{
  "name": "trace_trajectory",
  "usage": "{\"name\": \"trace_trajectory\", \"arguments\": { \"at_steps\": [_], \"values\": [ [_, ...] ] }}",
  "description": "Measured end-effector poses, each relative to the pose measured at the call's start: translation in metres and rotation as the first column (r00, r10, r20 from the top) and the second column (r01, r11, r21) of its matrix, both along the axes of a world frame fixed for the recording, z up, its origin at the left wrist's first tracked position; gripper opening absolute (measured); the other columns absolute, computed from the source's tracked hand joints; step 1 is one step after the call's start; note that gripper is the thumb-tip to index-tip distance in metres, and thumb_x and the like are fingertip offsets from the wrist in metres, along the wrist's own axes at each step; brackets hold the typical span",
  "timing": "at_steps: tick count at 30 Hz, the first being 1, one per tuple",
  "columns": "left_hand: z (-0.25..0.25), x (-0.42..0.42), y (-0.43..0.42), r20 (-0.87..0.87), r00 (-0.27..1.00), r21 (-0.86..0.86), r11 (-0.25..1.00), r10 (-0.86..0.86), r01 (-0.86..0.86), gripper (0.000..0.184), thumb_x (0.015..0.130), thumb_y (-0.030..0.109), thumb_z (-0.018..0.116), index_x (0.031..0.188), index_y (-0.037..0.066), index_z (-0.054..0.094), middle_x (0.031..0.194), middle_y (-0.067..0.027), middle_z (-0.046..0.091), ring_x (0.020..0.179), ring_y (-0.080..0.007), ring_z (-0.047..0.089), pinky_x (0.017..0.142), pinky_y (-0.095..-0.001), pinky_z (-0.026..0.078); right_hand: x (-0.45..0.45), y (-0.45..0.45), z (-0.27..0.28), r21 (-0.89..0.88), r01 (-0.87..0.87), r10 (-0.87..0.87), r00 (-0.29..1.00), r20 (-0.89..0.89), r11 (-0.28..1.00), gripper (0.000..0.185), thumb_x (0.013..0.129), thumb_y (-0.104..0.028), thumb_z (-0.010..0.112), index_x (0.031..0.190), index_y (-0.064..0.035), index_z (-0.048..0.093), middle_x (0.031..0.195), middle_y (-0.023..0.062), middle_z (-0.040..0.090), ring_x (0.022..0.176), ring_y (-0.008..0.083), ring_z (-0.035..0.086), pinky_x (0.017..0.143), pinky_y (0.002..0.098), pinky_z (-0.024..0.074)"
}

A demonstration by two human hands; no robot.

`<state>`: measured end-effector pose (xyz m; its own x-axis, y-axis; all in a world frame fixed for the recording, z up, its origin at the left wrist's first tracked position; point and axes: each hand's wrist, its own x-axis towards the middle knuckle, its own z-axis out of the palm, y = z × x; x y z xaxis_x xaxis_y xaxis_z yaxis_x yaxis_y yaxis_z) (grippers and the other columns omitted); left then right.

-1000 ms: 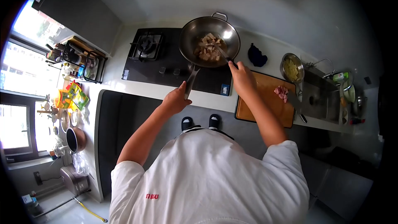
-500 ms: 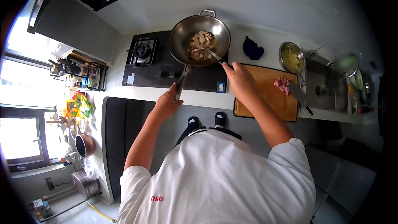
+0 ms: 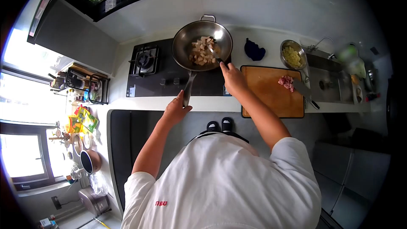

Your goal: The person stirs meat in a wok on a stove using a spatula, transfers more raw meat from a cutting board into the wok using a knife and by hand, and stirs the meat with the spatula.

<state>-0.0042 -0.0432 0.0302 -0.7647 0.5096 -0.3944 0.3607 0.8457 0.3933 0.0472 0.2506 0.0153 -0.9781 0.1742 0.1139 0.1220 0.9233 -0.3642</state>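
A steel wok (image 3: pixel 181 55) sits on the right side of the black hob, holding browned, pale chunks of food (image 3: pixel 202 57). My left hand (image 3: pixel 175 109) is closed around the end of the wok's long handle (image 3: pixel 189 87). With my right hand (image 3: pixel 232 77) I grip the dark handle of a spatula (image 3: pixel 213 51); its metal end is down among the chunks. The blade's tip is partly hidden by the food. Below and right of my right hand lies a wooden cutting board (image 3: pixel 263 95).
Diced raw meat (image 3: pixel 286 82) and a cleaver (image 3: pixel 304 91) rest on the board's right side. Behind stand a dark blue cloth (image 3: pixel 254 50) and a steel bowl (image 3: pixel 283 57) of pale yellow pieces. A sink (image 3: pixel 335 89) is farther right; a bare burner (image 3: pixel 145 61) is left of the wok.
The spatula has swung to a steeper angle in the wok, and my right hand has moved slightly left. The chunks have shifted. The feet have come closer together, and the view has shifted slightly.
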Motion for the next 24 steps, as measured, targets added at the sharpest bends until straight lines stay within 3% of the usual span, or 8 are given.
{"name": "trace_trajectory", "arguments": {
  "at_steps": [4, 7, 10, 13, 19, 21, 24],
  "values": [
    [0.0, -0.004, -0.004, 0.019, 0.999, 0.03, 0.999, -0.028, 0.028, 0.095, 0.09, 0.034, 0.076, 0.161, -0.001, 0.023, 0.124, -0.0262, 0.067, 0.114, -0.0422, 0.066, 0.1, -0.0457, 0.052, 0.023, -0.007, 0.011, -0.017, 0.021, -0.022, 0.999, -0.045, 1.0, 0.063, 0.086, 0.007, 0.057, 0.147, -0.0038, 0.052, 0.112, 0.0179, 0.058, 0.1, 0.0374, 0.064, 0.083, 0.0465, 0.0548],
    [0.001, -0.005, -0.005, 0.005, 0.998, 0.04, 0.997, -0.06, 0.06, 0.096, 0.09, 0.035, 0.076, 0.161, -0.002, 0.022, 0.122, -0.0267, 0.068, 0.112, -0.0425, 0.066, 0.099, -0.0457, 0.052, 0.019, -0.016, 0.009, 0.072, 0.058, -0.05, 0.993, -0.11, 0.996, 0.053, 0.091, 0.001, 0.057, 0.143, -0.0016, 0.056, 0.107, 0.0179, 0.058, 0.092, 0.0335, 0.066, 0.08, 0.0426, 0.0569],
    [0.004, -0.006, -0.006, 0.021, 0.997, 0.05, 0.996, -0.073, 0.072, 0.097, 0.09, 0.036, 0.076, 0.161, -0.003, 0.022, 0.121, -0.0278, 0.068, 0.112, -0.0429, 0.066, 0.098, -0.0458, 0.053, 0.019, -0.025, 0.002, 0.17, 0.029, -0.024, 0.999, -0.028, 0.985, 0.05, 0.091, -0.001, 0.058, 0.141, -0.0021, 0.058, 0.106, 0.0172, 0.059, 0.093, 0.0328, 0.066, 0.079, 0.0427, 0.0571],
    [0.001, -0.009, -0.006, 0.033, 0.994, 0.036, 0.994, -0.104, 0.103, 0.096, 0.09, 0.036, 0.075, 0.161, -0.004, 0.023, 0.121, -0.029, 0.067, 0.113, -0.0433, 0.066, 0.098, -0.046, 0.053, 0.034, -0.033, -0.001, 0.19, 0.034, -0.013, 0.994, -0.111, 0.981, 0.048, 0.092, -0.003, 0.058, 0.139, -0.0016, 0.059, 0.104, 0.0171, 0.059, 0.091, 0.0329, 0.066, 0.077, 0.0429, 0.0574],
    [0.011, -0.006, -0.003, 0.078, 0.996, 0.01, 0.999, -0.05, 0.05, 0.095, 0.089, 0.035, 0.076, 0.162, 0.002, 0.025, 0.132, -0.0286, 0.064, 0.123, -0.0421, 0.063, 0.105, -0.0437, 0.049, 0.02, -0.055, -0.031, 0.195, 0.04, -0.024, 0.996, -0.083, 0.98, 0.051, 0.09, -0.001, 0.06, 0.141, 0.0009, 0.056, 0.106, 0.0172, 0.058, 0.089, 0.031, 0.067, 0.074, 0.0409, 0.0581],
    [0.003, -0.005, -0.006, 0.019, 0.997, 0.033, 0.997, -0.075, 0.074, 0.096, 0.091, 0.037, 0.074, 0.161, -0.003, 0.023, 0.126, -0.0289, 0.066, 0.117, -0.0429, 0.065, 0.101, -0.0453, 0.051, 0.015, -0.06, -0.044, 0.165, 0.04, -0.037, 0.999, -0.021, 0.985, 0.057, 0.089, 0.0, 0.06, 0.145, 0.0018, 0.051, 0.113, 0.0203, 0.056, 0.092, 0.0324, 0.067, 0.077, 0.0404, 0.0586],
    [-0.003, -0.002, -0.006, 0.008, 0.998, 0.038, 0.997, -0.06, 0.06, 0.096, 0.092, 0.038, 0.073, 0.16, -0.005, 0.021, 0.126, -0.0294, 0.066, 0.116, -0.0432, 0.066, 0.101, -0.046, 0.052, 0.014, -0.064, -0.062, 0.093, -0.013, 0.022, 0.995, -0.097, 0.996, 0.059, 0.089, 0.0, 0.06, 0.147, 0.0026, 0.049, 0.117, 0.023, 0.056, 0.096, 0.0347, 0.066, 0.082, 0.0413, 0.0584]
  ]
}}
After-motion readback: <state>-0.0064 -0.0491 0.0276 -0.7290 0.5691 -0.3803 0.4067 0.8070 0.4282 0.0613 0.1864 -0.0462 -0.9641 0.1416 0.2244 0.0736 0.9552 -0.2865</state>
